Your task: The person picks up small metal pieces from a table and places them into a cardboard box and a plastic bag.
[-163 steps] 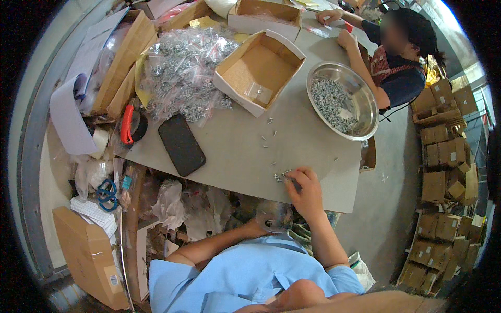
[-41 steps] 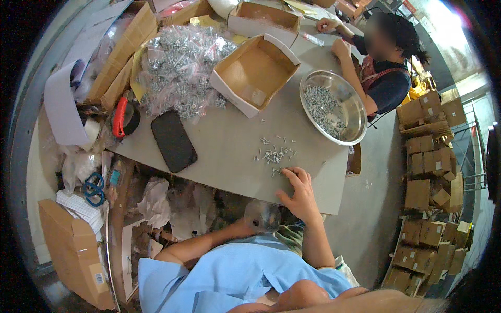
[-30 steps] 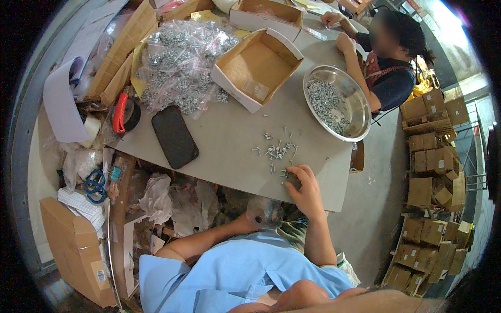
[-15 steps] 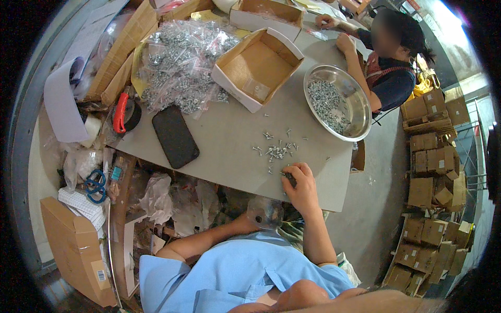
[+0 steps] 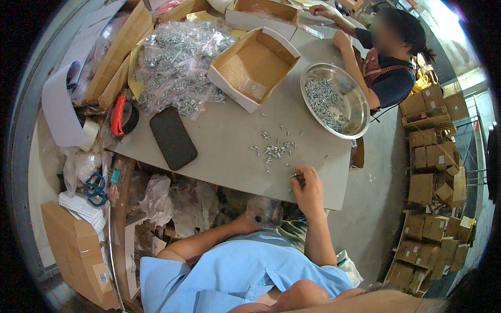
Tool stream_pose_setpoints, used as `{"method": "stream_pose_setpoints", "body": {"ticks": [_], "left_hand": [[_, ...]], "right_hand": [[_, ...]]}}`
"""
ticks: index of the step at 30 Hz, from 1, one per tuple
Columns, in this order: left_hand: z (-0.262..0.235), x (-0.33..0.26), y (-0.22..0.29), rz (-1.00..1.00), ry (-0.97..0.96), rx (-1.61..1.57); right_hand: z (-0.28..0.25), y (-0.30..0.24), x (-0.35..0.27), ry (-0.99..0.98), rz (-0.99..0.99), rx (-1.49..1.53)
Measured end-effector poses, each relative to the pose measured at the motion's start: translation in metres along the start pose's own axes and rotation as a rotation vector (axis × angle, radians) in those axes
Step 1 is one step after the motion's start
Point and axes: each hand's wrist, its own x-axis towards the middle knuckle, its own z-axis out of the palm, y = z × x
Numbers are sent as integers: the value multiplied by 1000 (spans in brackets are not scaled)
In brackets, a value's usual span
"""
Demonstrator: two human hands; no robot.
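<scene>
At the table's near edge, my right hand has its fingers curled in around a few small screws, which are mostly hidden. Just beyond it, a loose pile of silver screws lies on the grey tabletop, with single ones scattered around. Below the edge, my left hand holds a clear plastic container near my lap. Its fingers are partly hidden behind the container. A steel bowl of screws stands at the far right of the table.
An open cardboard box holds a small bag. Left of it are heaped clear bags of screws. A black phone, a red-handled cutter and blue scissors lie leftward. A co-worker sits across; stacked cartons line the right.
My right hand has drawn back from the screw pile, slightly right and toward me, fingers still curled. My left hand and the clear container have hardly moved.
</scene>
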Motion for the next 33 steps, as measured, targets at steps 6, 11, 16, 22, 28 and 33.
{"method": "stream_pose_setpoints", "body": {"ticks": [6,11,16,22,28,33], "left_hand": [[-4,0,5,-43,-55,41],[-4,0,9,-78,-62,26],[-1,-1,5,15,11,34],[-3,0,5,-20,-24,40],[4,-2,-18,-20,23,102],[-9,6,5,-152,-155,152]], "right_hand": [[-2,7,-7,49,-40,-44],[-1,3,-6,55,-39,-87],[-5,1,-8,72,-54,-138],[-10,-9,-37,-188,-43,76],[7,-17,-24,-39,-25,0],[20,-7,-1,27,-41,-32]]}}
